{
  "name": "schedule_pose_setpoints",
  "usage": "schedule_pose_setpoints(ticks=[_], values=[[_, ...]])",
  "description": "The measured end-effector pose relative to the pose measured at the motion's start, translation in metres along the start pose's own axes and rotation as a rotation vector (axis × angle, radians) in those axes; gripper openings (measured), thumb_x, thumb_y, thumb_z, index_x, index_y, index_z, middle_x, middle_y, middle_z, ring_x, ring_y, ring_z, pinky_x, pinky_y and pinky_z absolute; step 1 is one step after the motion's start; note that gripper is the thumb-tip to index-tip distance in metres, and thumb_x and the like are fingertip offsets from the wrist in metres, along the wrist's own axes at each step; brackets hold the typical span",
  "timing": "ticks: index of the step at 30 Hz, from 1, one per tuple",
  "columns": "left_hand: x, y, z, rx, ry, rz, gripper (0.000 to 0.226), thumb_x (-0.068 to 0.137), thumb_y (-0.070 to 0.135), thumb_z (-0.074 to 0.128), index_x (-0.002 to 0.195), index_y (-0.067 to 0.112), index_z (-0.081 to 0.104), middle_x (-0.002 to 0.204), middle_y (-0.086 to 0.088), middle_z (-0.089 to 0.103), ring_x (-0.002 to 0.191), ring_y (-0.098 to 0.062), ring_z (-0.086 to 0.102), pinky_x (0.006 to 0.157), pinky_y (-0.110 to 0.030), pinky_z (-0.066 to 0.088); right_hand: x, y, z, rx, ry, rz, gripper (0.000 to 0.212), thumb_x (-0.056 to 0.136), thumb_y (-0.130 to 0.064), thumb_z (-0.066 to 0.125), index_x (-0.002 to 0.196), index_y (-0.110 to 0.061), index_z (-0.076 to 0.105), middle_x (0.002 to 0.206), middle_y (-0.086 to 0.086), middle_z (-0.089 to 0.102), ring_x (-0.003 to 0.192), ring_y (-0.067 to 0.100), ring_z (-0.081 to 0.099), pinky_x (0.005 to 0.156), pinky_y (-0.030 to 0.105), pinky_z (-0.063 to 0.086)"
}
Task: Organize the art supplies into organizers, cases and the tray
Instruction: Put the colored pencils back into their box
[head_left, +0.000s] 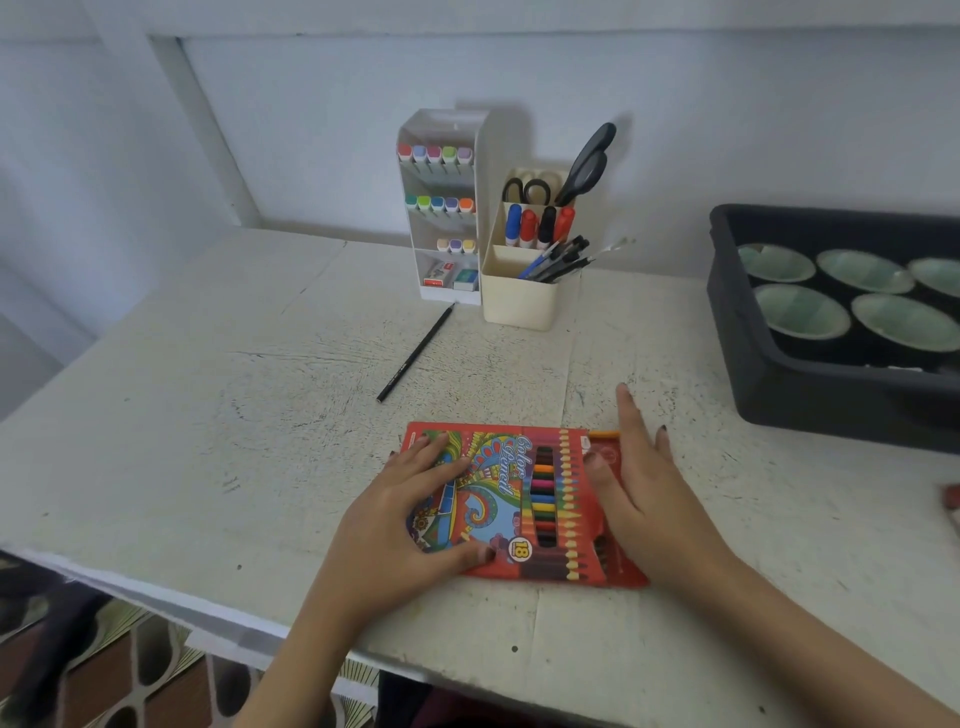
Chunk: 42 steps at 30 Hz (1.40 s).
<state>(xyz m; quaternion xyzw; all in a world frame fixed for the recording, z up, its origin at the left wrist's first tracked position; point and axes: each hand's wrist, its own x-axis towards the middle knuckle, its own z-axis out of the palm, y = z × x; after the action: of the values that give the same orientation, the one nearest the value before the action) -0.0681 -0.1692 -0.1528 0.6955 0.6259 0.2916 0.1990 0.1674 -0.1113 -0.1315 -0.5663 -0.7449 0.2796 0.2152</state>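
L hand (410, 512) lies flat on the left half of the colour pencil box (511, 499), fingers spread and straight. R hand (647, 488) is flat too, fingers straight, over the box's right end, where an orange pencil (605, 434) pokes out. Box sits near the table (208, 441) front edge. Behind it: loose black pencil (415, 353), white marker organizer (441, 208), cream holder (522, 301) w/ pens & scissors. Far right: dark tray (753, 374) w/ green bowls (802, 312).
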Motion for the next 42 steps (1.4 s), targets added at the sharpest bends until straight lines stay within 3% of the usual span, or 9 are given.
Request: schedule_pose_setpoints(ticks=[4, 10, 20, 25, 28, 30, 33, 39, 42], values=[[0.001, 0.000, -0.001, -0.002, -0.003, -0.001, 0.079, 0.054, 0.085, 0.058, 0.125, 0.053, 0.047, 0.141, 0.035, 0.026, 0.136, 0.014, 0.018, 0.106, -0.004, 0.006, -0.002, 0.004, 0.003, -0.166, -0.025, -0.005, 0.072, 0.092, -0.064, 0.014, 0.149, -0.028, -0.011, 0.159, -0.006, -0.003, 0.132, 0.001, -0.023, 0.110, 0.029, -0.017], [0.001, 0.000, 0.000, -0.008, -0.003, -0.007, 0.078, 0.054, 0.085, 0.057, 0.124, 0.055, 0.047, 0.141, 0.035, 0.026, 0.136, 0.013, 0.018, 0.106, -0.001, 0.005, -0.012, 0.003, 0.009, -0.362, 0.049, 0.153, 0.098, 0.071, -0.070, -0.015, 0.151, -0.017, 0.003, 0.156, 0.008, -0.022, 0.140, 0.020, -0.029, 0.101, 0.036, -0.034], [0.000, 0.001, 0.000, 0.003, -0.004, -0.015, 0.076, 0.055, 0.085, 0.058, 0.124, 0.057, 0.044, 0.143, 0.034, 0.026, 0.136, 0.015, 0.016, 0.106, -0.003, 0.005, -0.008, -0.004, 0.011, -0.286, 0.000, 0.076, 0.076, 0.081, -0.063, 0.002, 0.149, -0.031, 0.015, 0.157, 0.002, -0.020, 0.140, 0.017, -0.027, 0.104, 0.037, -0.028], [0.001, 0.002, 0.000, 0.000, -0.009, -0.025, 0.073, 0.056, 0.079, 0.062, 0.124, 0.059, 0.042, 0.142, 0.036, 0.023, 0.136, 0.015, 0.015, 0.106, -0.002, 0.003, 0.016, -0.007, -0.007, -0.351, 0.063, -0.010, 0.070, 0.081, -0.064, 0.001, 0.118, -0.033, 0.052, 0.159, 0.004, 0.002, 0.145, 0.023, -0.011, 0.107, 0.041, -0.023], [0.001, 0.003, -0.001, -0.011, -0.004, -0.026, 0.075, 0.056, 0.077, 0.065, 0.126, 0.055, 0.045, 0.143, 0.034, 0.024, 0.136, 0.014, 0.015, 0.108, -0.006, 0.004, 0.046, -0.016, -0.011, -0.403, 0.099, -0.153, 0.042, 0.093, -0.046, 0.029, 0.116, -0.025, 0.056, 0.146, 0.005, 0.038, 0.137, 0.026, 0.028, 0.114, 0.041, 0.009], [0.001, 0.005, -0.001, -0.021, 0.003, -0.034, 0.077, 0.056, 0.073, 0.068, 0.127, 0.051, 0.047, 0.143, 0.032, 0.026, 0.136, 0.015, 0.016, 0.109, -0.005, 0.004, 0.070, -0.027, -0.007, -0.368, 0.077, -0.288, 0.032, 0.095, -0.035, 0.042, 0.119, -0.020, 0.056, 0.129, 0.003, 0.050, 0.120, 0.021, 0.044, 0.100, 0.034, 0.031], [0.001, 0.007, -0.002, -0.033, 0.010, -0.052, 0.077, 0.055, 0.072, 0.070, 0.126, 0.051, 0.046, 0.143, 0.030, 0.029, 0.135, 0.016, 0.016, 0.107, -0.002, 0.004, 0.108, -0.044, 0.008, -0.426, -0.030, -0.488, 0.035, 0.094, -0.026, 0.046, 0.129, -0.022, 0.052, 0.127, 0.006, 0.049, 0.114, 0.020, 0.045, 0.091, 0.032, 0.038], [0.003, 0.010, -0.005, 0.006, -0.038, -0.062, 0.081, 0.060, 0.069, 0.073, 0.133, 0.046, 0.046, 0.147, 0.027, 0.024, 0.133, 0.022, 0.007, 0.104, 0.000, -0.002, 0.166, -0.076, 0.039, -0.691, -0.125, -0.677, 0.059, 0.097, -0.010, 0.040, 0.149, -0.032, 0.020, 0.155, 0.013, 0.017, 0.139, 0.029, 0.023, 0.109, 0.039, 0.026], [0.004, 0.009, -0.007, 0.004, -0.036, -0.067, 0.080, 0.062, 0.064, 0.075, 0.133, 0.044, 0.046, 0.148, 0.026, 0.025, 0.132, 0.023, 0.006, 0.104, 0.000, -0.003, 0.182, -0.084, 0.051, -0.717, -0.138, -0.705, 0.061, 0.097, -0.005, 0.042, 0.147, -0.034, 0.025, 0.158, 0.009, 0.011, 0.142, 0.030, 0.017, 0.114, 0.040, 0.020]])
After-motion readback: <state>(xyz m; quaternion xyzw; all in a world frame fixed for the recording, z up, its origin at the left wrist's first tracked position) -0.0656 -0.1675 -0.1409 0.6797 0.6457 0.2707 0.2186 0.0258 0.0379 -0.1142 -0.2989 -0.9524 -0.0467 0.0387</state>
